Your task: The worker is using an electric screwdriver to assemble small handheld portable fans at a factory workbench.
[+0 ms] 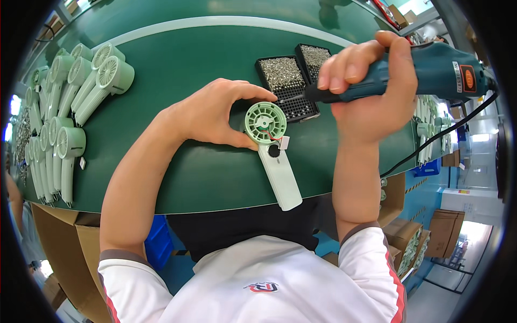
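Note:
A light green and white handheld fan (281,180) lies in front of me, its round head toward the far side. Red and dark wires and a small white tag show where head and handle meet. My left hand (215,110) grips the fan head between thumb and fingers. In my right hand (371,81) is a dark teal electric screwdriver (439,70), held sideways with its bit pointing left. The bit's tip is close to my left fingertips, over a black screw tray (301,110) with small silver screws on it. Whether a screw sits on the bit, I cannot tell.
A second black tray of screws (314,55) stands behind the first. Several fans (110,75) are grouped at the left of the green table (183,59), with more at the right. The screwdriver's black cord (431,140) curves down at right. Cardboard boxes (70,253) stand below the table edge.

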`<state>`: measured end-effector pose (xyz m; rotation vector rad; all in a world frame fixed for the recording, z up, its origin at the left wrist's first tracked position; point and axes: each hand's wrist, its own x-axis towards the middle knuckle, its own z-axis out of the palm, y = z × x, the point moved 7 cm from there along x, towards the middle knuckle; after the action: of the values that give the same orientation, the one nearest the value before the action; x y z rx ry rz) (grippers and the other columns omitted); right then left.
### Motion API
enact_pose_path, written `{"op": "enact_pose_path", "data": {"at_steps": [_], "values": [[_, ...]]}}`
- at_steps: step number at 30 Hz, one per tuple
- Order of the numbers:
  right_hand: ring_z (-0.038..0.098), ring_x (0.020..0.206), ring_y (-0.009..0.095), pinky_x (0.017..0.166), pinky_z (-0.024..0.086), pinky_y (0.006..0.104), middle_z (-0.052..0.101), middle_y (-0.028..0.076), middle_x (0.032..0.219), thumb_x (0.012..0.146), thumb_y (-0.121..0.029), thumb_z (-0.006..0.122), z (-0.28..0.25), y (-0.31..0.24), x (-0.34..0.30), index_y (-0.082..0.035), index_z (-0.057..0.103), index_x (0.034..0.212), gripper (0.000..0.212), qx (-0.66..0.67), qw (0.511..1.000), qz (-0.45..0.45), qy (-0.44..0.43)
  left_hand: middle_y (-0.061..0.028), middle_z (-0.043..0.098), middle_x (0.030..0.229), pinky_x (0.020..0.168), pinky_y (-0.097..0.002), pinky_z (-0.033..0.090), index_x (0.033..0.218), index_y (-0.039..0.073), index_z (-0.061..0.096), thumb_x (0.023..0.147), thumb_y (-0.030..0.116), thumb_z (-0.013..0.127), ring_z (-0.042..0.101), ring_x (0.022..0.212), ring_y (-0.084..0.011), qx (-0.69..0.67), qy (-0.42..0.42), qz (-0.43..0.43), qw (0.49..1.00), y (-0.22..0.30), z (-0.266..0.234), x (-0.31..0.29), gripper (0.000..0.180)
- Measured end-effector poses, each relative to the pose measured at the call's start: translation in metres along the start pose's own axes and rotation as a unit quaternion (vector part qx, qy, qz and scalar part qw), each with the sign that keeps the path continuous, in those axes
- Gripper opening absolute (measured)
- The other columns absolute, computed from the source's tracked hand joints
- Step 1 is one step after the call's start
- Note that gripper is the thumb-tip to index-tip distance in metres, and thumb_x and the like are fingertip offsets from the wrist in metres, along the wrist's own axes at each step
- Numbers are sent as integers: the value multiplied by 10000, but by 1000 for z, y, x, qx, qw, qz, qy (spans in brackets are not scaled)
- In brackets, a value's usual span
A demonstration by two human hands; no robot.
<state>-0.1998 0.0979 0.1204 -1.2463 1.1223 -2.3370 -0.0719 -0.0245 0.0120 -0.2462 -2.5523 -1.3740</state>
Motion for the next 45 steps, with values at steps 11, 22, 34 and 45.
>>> {"op": "enact_pose_path", "data": {"at_steps": [11,22,34,45], "values": [[520,465,212,463,487,390,546,82,629,1072,-262,450,29,17,-10,12,631,1139,335,-34,999,2,-17,-166,718,1111,941,-385,535,1232,-42,656,629,248,963,691,1028,-315,-6,11,1,1000,0,0,-1,736],[533,457,212,451,495,391,560,94,612,1060,-164,495,34,24,-14,36,616,1095,236,-60,998,17,-15,-227,723,1179,975,-403,547,1263,-72,652,637,279,934,700,1101,-357,9,-10,4,1000,0,-1,5,772],[613,581,76,520,480,281,646,20,667,900,-18,723,56,36,-15,5,647,970,106,-192,967,-150,-69,-149,669,1288,1065,-418,477,1327,18,607,614,240,969,615,1264,-317,-16,4,-60,998,-1,-2,-2,829],[627,568,133,553,502,295,644,31,682,890,-102,758,58,47,-17,-5,624,1069,244,-229,961,-131,-79,-122,619,1346,1063,-425,480,1403,16,534,592,265,1000,582,1298,-282,-44,-6,-95,995,-17,0,-8,967]]}}
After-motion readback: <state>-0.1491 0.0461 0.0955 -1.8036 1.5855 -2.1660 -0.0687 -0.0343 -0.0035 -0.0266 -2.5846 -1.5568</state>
